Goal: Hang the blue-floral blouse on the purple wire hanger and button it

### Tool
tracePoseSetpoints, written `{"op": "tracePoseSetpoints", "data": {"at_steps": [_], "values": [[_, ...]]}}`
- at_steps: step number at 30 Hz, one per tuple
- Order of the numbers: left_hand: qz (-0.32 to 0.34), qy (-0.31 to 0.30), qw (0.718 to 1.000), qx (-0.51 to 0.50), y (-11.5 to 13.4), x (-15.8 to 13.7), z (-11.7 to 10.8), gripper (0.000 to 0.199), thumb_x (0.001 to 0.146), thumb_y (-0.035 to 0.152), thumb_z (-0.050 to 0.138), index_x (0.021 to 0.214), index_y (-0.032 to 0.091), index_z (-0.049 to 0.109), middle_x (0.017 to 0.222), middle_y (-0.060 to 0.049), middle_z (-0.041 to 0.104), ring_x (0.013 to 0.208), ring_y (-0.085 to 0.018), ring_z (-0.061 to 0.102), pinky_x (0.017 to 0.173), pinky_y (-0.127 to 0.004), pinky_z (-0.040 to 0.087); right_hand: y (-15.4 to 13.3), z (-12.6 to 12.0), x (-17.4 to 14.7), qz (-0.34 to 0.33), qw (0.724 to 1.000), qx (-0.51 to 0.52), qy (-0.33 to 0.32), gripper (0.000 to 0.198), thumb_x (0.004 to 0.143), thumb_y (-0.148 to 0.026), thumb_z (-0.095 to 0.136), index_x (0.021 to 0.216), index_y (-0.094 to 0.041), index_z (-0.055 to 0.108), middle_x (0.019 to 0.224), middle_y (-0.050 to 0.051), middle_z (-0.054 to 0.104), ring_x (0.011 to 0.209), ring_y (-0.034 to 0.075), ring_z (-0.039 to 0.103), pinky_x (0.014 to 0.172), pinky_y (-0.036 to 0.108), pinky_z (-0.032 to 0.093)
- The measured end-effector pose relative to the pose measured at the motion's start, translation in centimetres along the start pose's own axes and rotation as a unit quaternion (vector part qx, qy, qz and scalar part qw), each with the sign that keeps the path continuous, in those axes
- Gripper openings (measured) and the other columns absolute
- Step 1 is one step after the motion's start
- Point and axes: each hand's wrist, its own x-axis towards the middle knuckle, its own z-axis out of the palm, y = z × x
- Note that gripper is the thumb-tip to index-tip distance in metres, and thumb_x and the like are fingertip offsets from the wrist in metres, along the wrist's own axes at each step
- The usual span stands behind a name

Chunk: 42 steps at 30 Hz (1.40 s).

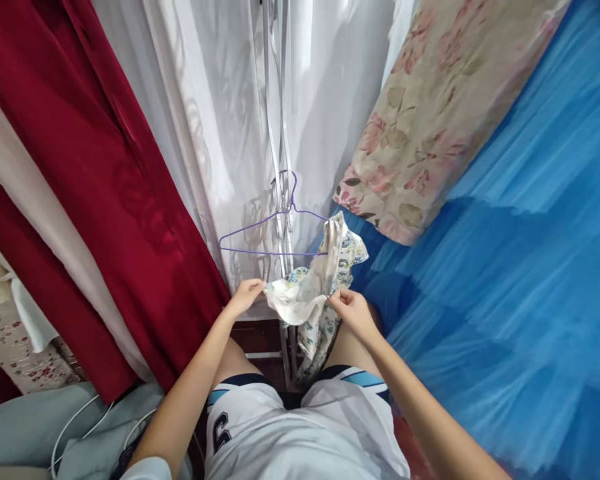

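Observation:
A white garment with a blue and yellow floral print [300, 303] hangs partly from the right end of a purple wire hanger [253, 251]. The hanger's hook is on a pale metal frame. My left hand [249, 293] pinches one edge of the garment at its left side. Near the garment's middle, my right hand [349, 308] pinches another part of its edge, so the cloth sags between both hands. The hanger's left arm is bare. Lower folds of the garment drape down between my knees.
Dark red curtains [130, 173] and white curtains [215, 133] hang ahead and left. On the right are a floral cloth [410, 133] and a blue tulle skirt [505, 300]. A white cable [75, 417] lies over grey cushions [25, 427] at lower left.

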Motion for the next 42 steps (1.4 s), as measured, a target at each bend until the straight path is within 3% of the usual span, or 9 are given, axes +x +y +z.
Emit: {"op": "tracePoseSetpoints", "data": {"at_steps": [5, 11, 15, 20, 28, 30, 35, 38, 42], "values": [[0.064, -0.026, 0.970, -0.231, 5.4, -2.2, 4.9, 0.039, 0.083, 0.055, 0.064, 0.082, 0.016, 0.066, 0.079, -0.003, 0.065, 0.074, -0.014, 0.061, 0.073, -0.025, 0.050, -1.0, -0.3, -1.2, -0.084, 0.988, -0.079, -0.103, 0.031, 0.069, -0.032, 0.071, 0.097, -0.020, 0.071, 0.094, 0.007, 0.069, 0.082, 0.023, 0.062, 0.072, 0.032, 0.050], [0.197, -0.054, 0.971, -0.121, 9.6, -2.8, 9.1, 0.035, 0.091, 0.050, 0.058, 0.102, 0.019, 0.071, 0.111, -0.009, 0.066, 0.109, -0.023, 0.060, 0.097, -0.034, 0.046, -5.1, 1.3, -2.0, -0.080, 0.970, 0.035, -0.226, 0.034, 0.082, -0.042, 0.065, 0.106, -0.017, 0.068, 0.100, 0.008, 0.069, 0.099, 0.028, 0.062, 0.091, 0.042, 0.050], [0.173, -0.179, 0.964, -0.093, 8.1, -2.9, 10.0, 0.052, 0.096, 0.059, 0.040, 0.137, 0.029, 0.056, 0.144, -0.007, 0.051, 0.138, -0.025, 0.041, 0.117, -0.041, 0.030, -6.4, -0.2, -2.3, -0.065, 0.979, 0.104, -0.161, 0.030, 0.086, -0.044, 0.062, 0.104, -0.021, 0.067, 0.099, 0.006, 0.067, 0.103, 0.026, 0.059, 0.095, 0.039, 0.047], [0.096, -0.275, 0.956, 0.019, 3.2, -4.0, 10.2, 0.065, 0.090, 0.071, 0.039, 0.101, 0.015, 0.072, 0.099, -0.010, 0.070, 0.101, -0.028, 0.062, 0.094, -0.040, 0.048, -7.1, -5.3, -1.6, -0.018, 0.973, 0.056, -0.223, 0.029, 0.078, -0.042, 0.071, 0.068, -0.017, 0.060, 0.061, -0.002, 0.050, 0.055, 0.013, 0.044, 0.051, 0.025, 0.037], [0.152, -0.149, 0.924, 0.316, -1.9, -2.7, 0.8, 0.024, 0.085, 0.044, 0.064, 0.077, 0.023, 0.072, 0.096, -0.004, 0.070, 0.104, -0.022, 0.060, 0.119, -0.050, 0.015, -7.6, -6.3, 2.5, -0.044, 0.977, 0.097, -0.184, 0.031, 0.073, -0.039, 0.071, 0.062, -0.017, 0.052, 0.057, -0.003, 0.047, 0.051, 0.009, 0.038, 0.049, 0.023, 0.027], [0.120, -0.109, 0.912, 0.376, -2.4, -1.9, -3.4, 0.012, 0.084, 0.030, 0.062, 0.083, 0.026, 0.074, 0.099, -0.004, 0.071, 0.110, -0.024, 0.058, 0.119, -0.054, 0.012, -7.7, -5.3, 4.3, -0.050, 0.980, 0.094, -0.169, 0.020, 0.069, -0.032, 0.071, 0.077, -0.017, 0.061, 0.063, -0.002, 0.056, 0.052, 0.010, 0.045, 0.050, 0.023, 0.032], [0.099, 0.074, 0.892, 0.434, -0.5, 0.1, -11.9, 0.028, 0.090, 0.023, 0.050, 0.110, 0.026, 0.069, 0.124, -0.008, 0.065, 0.123, -0.027, 0.051, 0.114, -0.054, 0.024, -7.4, -2.0, 9.4, -0.138, 0.981, -0.087, -0.109, 0.053, 0.068, -0.020, 0.064, 0.121, -0.015, 0.067, 0.093, 0.008, 0.074, 0.076, 0.022, 0.066, 0.068, 0.029, 0.048], [0.162, 0.108, 0.903, 0.383, 3.2, 1.4, -13.0, 0.028, 0.095, 0.030, 0.044, 0.113, 0.022, 0.064, 0.120, -0.010, 0.066, 0.115, -0.026, 0.056, 0.104, -0.042, 0.039, -6.9, 0.0, 11.1, -0.164, 0.962, -0.211, -0.062, 0.036, 0.078, -0.025, 0.060, 0.111, -0.017, 0.074, 0.106, 0.012, 0.075, 0.096, 0.027, 0.069, 0.080, 0.031, 0.049], [0.240, 0.100, 0.917, 0.302, 8.3, 2.6, -9.8, 0.026, 0.097, 0.030, 0.043, 0.113, 0.022, 0.060, 0.112, -0.007, 0.067, 0.104, -0.022, 0.061, 0.093, -0.032, 0.045, -6.6, 1.7, 10.9, -0.136, 0.944, -0.299, -0.038, 0.028, 0.077, -0.017, 0.058, 0.097, -0.021, 0.077, 0.094, 0.009, 0.078, 0.092, 0.027, 0.070, 0.074, 0.029, 0.047]]}}
